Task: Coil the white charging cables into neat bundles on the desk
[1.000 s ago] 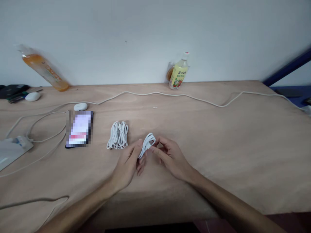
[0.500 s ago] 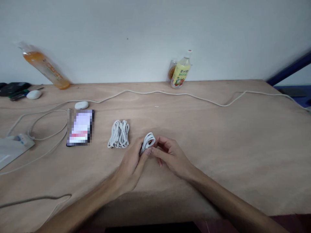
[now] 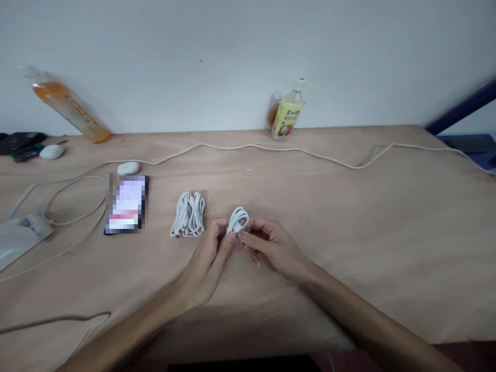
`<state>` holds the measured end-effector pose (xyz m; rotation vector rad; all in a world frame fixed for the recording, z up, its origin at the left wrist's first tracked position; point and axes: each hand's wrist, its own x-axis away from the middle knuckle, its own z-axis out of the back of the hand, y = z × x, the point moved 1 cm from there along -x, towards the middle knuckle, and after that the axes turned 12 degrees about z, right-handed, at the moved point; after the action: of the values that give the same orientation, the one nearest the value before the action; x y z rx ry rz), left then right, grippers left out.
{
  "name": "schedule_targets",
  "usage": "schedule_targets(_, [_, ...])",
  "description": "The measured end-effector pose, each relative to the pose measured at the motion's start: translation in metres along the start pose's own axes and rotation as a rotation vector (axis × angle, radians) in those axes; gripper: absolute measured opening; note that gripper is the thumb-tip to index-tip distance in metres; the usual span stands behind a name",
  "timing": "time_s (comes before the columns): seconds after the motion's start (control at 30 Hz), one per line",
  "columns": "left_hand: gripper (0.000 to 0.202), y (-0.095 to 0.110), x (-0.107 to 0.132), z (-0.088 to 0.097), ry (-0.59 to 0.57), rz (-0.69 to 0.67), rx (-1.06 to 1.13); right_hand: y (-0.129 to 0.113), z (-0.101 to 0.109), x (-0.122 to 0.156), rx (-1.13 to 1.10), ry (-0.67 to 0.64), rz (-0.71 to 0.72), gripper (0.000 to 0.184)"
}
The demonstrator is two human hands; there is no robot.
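Note:
A coiled white USB cable (image 3: 237, 219) is held up between my two hands, its loops standing above the fingertips and a metal plug showing inside them. My left hand (image 3: 211, 256) is closed on the coil's lower left side, thumb in front. From the right, my right hand (image 3: 273, 245) pinches the same coil near its base with thumb and fingers. Left of my hands, several bundled white cables (image 3: 188, 215) lie side by side on the wooden table (image 3: 349, 232).
A phone (image 3: 127, 204) and a white earbud case (image 3: 128, 168) lie to the left. A long white cord (image 3: 248, 146) runs across the table's back. An orange bottle (image 3: 72, 111) and a yellow bottle (image 3: 289, 113) stand by the wall. A power strip (image 3: 36, 225) sits far left.
The coil has turned a little, so its plug now shows within the loops. My left thumb has shifted slightly left on it. The view has shifted slightly.

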<state>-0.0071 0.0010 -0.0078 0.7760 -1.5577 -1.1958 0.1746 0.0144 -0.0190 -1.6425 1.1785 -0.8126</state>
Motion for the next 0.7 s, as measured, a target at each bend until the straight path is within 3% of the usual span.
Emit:
schedule_targets(0.13, [0.023, -0.0004, -0.0002, -0.0002, 0.048, -0.093, -0.107, -0.0005, -0.0001, 0.0004, 0.033, -0.020, 0.002, 0.046])
schedule_targets(0.4, [0.028, -0.0012, -0.0022, -0.0023, -0.004, -0.082, -0.112, 0.0063, 0.0003, 0.0023, -0.044, -0.074, -0.032, 0.046])
schedule_targets(0.7, [0.021, 0.0006, -0.0021, -0.0030, 0.031, -0.108, -0.174, 0.0023, -0.0077, 0.0051, -0.251, 0.098, -0.156, 0.036])
